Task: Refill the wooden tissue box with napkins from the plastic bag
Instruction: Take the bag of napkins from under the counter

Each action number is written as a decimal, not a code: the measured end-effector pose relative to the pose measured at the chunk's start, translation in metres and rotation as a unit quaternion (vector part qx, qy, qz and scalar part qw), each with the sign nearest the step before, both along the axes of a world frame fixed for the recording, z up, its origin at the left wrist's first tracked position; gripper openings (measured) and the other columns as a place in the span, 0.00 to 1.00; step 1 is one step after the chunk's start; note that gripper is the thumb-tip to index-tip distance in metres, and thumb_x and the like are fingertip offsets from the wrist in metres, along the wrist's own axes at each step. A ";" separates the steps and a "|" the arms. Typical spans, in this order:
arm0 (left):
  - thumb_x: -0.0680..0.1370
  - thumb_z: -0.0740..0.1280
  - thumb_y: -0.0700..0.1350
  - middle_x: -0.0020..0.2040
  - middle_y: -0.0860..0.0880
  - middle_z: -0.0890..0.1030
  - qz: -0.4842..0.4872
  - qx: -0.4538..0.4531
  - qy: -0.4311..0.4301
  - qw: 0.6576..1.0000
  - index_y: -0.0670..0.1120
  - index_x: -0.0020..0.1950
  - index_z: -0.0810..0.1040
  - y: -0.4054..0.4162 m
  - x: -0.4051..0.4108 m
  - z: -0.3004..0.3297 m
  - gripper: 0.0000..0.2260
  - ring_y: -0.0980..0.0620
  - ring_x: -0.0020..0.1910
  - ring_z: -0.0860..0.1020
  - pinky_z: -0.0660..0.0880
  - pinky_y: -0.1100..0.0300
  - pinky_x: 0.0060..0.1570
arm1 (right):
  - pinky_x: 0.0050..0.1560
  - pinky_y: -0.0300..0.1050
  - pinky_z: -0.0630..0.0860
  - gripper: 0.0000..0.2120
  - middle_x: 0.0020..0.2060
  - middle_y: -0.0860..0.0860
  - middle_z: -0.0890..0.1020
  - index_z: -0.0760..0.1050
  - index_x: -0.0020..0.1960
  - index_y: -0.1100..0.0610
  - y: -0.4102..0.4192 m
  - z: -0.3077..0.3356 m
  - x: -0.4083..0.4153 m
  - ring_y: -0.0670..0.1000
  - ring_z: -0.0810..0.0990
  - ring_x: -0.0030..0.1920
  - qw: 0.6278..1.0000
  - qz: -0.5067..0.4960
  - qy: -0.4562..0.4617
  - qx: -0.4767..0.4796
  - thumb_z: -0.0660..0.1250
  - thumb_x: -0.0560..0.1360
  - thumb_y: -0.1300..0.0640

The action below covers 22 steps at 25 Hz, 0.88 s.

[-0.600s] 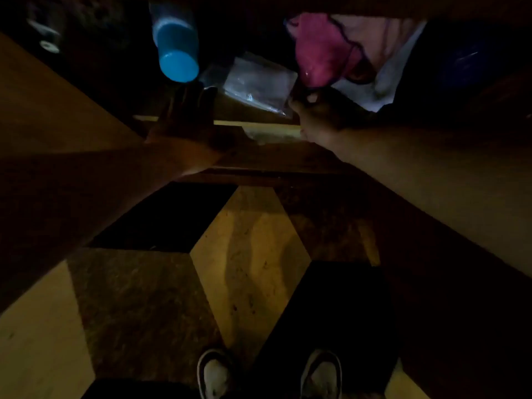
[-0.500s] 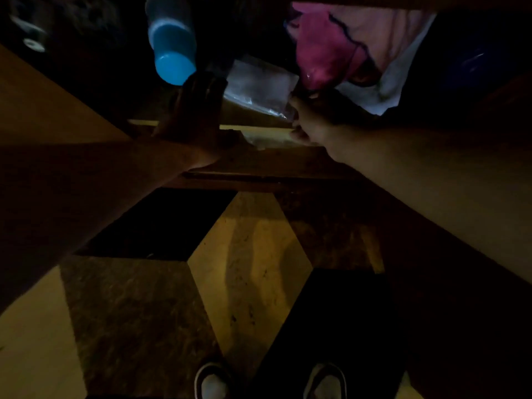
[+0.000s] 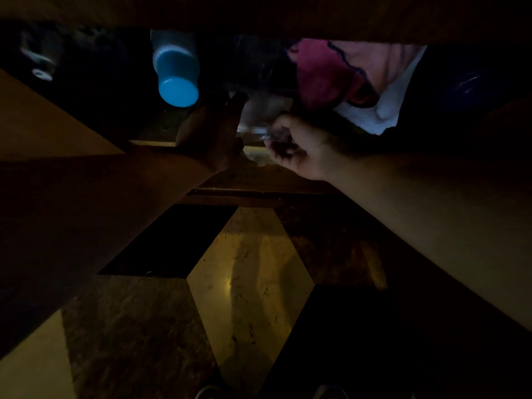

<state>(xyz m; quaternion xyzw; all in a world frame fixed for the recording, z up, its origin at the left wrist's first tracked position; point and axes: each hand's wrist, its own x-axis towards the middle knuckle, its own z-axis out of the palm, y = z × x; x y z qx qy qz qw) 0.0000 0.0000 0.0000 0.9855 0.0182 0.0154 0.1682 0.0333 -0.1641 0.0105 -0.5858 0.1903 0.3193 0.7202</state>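
Hands (image 3: 211,133) (image 3: 299,148) flank plastic bag (image 3: 260,116) at shelf edge (image 3: 152,143).

The single head-worn camera looks steeply down, close over both forearms, onto a dim shelf edge (image 3: 259,194) and floor (image 3: 247,283).

Clear glossy plastic bag (image 3: 263,116); polished stone floor (image 3: 247,283); pink cloth (image 3: 322,79).
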 end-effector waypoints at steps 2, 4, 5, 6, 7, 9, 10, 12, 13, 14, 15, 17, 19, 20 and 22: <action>0.77 0.72 0.42 0.74 0.38 0.68 0.004 -0.011 0.020 1.000 0.48 0.78 0.58 -0.001 -0.016 0.003 0.34 0.36 0.70 0.70 0.70 0.38 0.66 | 0.30 0.41 0.79 0.06 0.37 0.55 0.78 0.74 0.41 0.61 -0.005 0.012 -0.018 0.50 0.79 0.38 0.998 -0.010 0.050 0.039 0.64 0.76 0.64; 0.77 0.72 0.43 0.76 0.36 0.65 0.001 -0.009 0.058 0.998 0.45 0.79 0.58 -0.003 -0.042 0.009 0.34 0.34 0.72 0.66 0.66 0.37 0.69 | 0.28 0.41 0.79 0.09 0.36 0.55 0.76 0.71 0.37 0.60 -0.009 0.026 -0.039 0.52 0.78 0.36 0.990 -0.043 0.105 0.081 0.62 0.77 0.64; 0.78 0.71 0.44 0.76 0.35 0.66 -0.002 -0.008 0.079 0.997 0.44 0.79 0.60 -0.005 -0.058 0.016 0.33 0.34 0.72 0.67 0.66 0.38 0.69 | 0.28 0.41 0.79 0.11 0.35 0.55 0.74 0.70 0.36 0.59 -0.012 0.034 -0.051 0.53 0.78 0.35 0.985 -0.060 0.129 0.100 0.62 0.77 0.64; 0.78 0.71 0.45 0.74 0.35 0.68 -0.009 -0.002 0.083 0.996 0.43 0.78 0.62 -0.007 -0.074 0.026 0.31 0.33 0.70 0.69 0.68 0.38 0.67 | 0.27 0.41 0.78 0.14 0.33 0.55 0.73 0.69 0.34 0.59 -0.015 0.043 -0.064 0.52 0.77 0.34 0.980 -0.070 0.149 0.115 0.61 0.78 0.64; 0.78 0.71 0.46 0.71 0.35 0.72 -0.020 0.002 0.082 0.996 0.42 0.76 0.65 -0.009 -0.088 0.038 0.29 0.33 0.67 0.72 0.71 0.38 0.63 | 0.27 0.40 0.78 0.15 0.31 0.54 0.72 0.68 0.32 0.59 -0.020 0.052 -0.077 0.52 0.76 0.33 0.976 -0.070 0.166 0.122 0.59 0.78 0.65; 0.76 0.72 0.43 0.65 0.34 0.76 -0.045 0.007 0.069 0.997 0.40 0.72 0.70 -0.014 -0.119 0.067 0.26 0.33 0.61 0.76 0.74 0.39 0.57 | 0.27 0.39 0.77 0.12 0.28 0.53 0.72 0.70 0.34 0.59 -0.029 0.075 -0.106 0.50 0.74 0.30 0.973 -0.051 0.188 0.122 0.58 0.76 0.66; 0.75 0.72 0.41 0.64 0.34 0.76 -0.053 0.007 0.061 0.997 0.40 0.71 0.71 -0.016 -0.133 0.080 0.26 0.33 0.60 0.76 0.75 0.39 0.56 | 0.27 0.39 0.76 0.09 0.26 0.53 0.73 0.72 0.37 0.59 -0.033 0.085 -0.120 0.50 0.74 0.29 0.973 -0.041 0.196 0.115 0.59 0.75 0.66; 0.74 0.72 0.40 0.65 0.36 0.75 -0.056 -0.002 0.067 0.996 0.41 0.72 0.70 -0.024 -0.157 0.110 0.27 0.35 0.61 0.75 0.75 0.39 0.55 | 0.27 0.40 0.75 0.06 0.24 0.53 0.76 0.75 0.41 0.60 -0.041 0.109 -0.144 0.49 0.76 0.26 0.973 -0.030 0.212 0.090 0.61 0.75 0.65; 0.74 0.72 0.40 0.66 0.38 0.74 -0.049 -0.007 0.080 0.996 0.43 0.72 0.69 -0.029 -0.170 0.125 0.27 0.36 0.62 0.75 0.75 0.40 0.56 | 0.27 0.40 0.75 0.05 0.23 0.53 0.76 0.75 0.42 0.60 -0.046 0.121 -0.156 0.49 0.76 0.25 0.972 -0.025 0.218 0.083 0.62 0.75 0.65; 0.75 0.71 0.41 0.68 0.39 0.73 -0.039 -0.009 0.094 0.995 0.44 0.73 0.69 -0.033 -0.181 0.140 0.27 0.37 0.63 0.74 0.75 0.40 0.58 | 0.27 0.40 0.75 0.05 0.23 0.53 0.75 0.74 0.42 0.60 -0.050 0.136 -0.168 0.49 0.76 0.24 0.971 -0.021 0.222 0.081 0.62 0.74 0.65; 0.76 0.70 0.41 0.69 0.40 0.72 -0.033 -0.007 0.100 0.994 0.45 0.73 0.68 -0.038 -0.192 0.156 0.26 0.37 0.64 0.73 0.75 0.41 0.58 | 0.26 0.40 0.75 0.04 0.25 0.54 0.76 0.74 0.43 0.61 -0.054 0.151 -0.179 0.49 0.77 0.24 0.971 -0.019 0.227 0.075 0.62 0.74 0.64; 0.77 0.69 0.40 0.67 0.40 0.74 -0.035 0.009 0.080 0.996 0.45 0.72 0.70 -0.044 -0.211 0.188 0.24 0.37 0.63 0.74 0.76 0.43 0.56 | 0.27 0.41 0.76 0.05 0.34 0.57 0.79 0.77 0.48 0.62 -0.062 0.181 -0.198 0.50 0.77 0.28 0.970 -0.013 0.236 0.050 0.64 0.74 0.63; 0.77 0.68 0.38 0.63 0.39 0.76 -0.047 0.025 0.052 0.997 0.43 0.71 0.72 -0.048 -0.225 0.224 0.22 0.38 0.58 0.76 0.77 0.44 0.53 | 0.29 0.43 0.76 0.11 0.46 0.59 0.79 0.78 0.55 0.62 -0.070 0.210 -0.213 0.51 0.76 0.35 0.974 0.009 0.225 0.038 0.65 0.74 0.62; 0.77 0.68 0.38 0.60 0.38 0.77 -0.058 0.036 0.036 0.997 0.43 0.70 0.73 -0.048 -0.230 0.242 0.21 0.38 0.55 0.76 0.76 0.45 0.50 | 0.30 0.43 0.76 0.14 0.50 0.59 0.79 0.78 0.58 0.61 -0.073 0.224 -0.218 0.51 0.76 0.37 0.975 0.020 0.216 0.043 0.65 0.73 0.61; 0.77 0.68 0.38 0.57 0.37 0.78 -0.075 0.055 0.017 0.995 0.41 0.68 0.75 -0.051 -0.238 0.284 0.19 0.38 0.51 0.77 0.74 0.45 0.48 | 0.33 0.44 0.75 0.18 0.52 0.58 0.80 0.78 0.63 0.61 -0.081 0.259 -0.226 0.52 0.77 0.41 0.977 0.037 0.202 0.052 0.65 0.74 0.60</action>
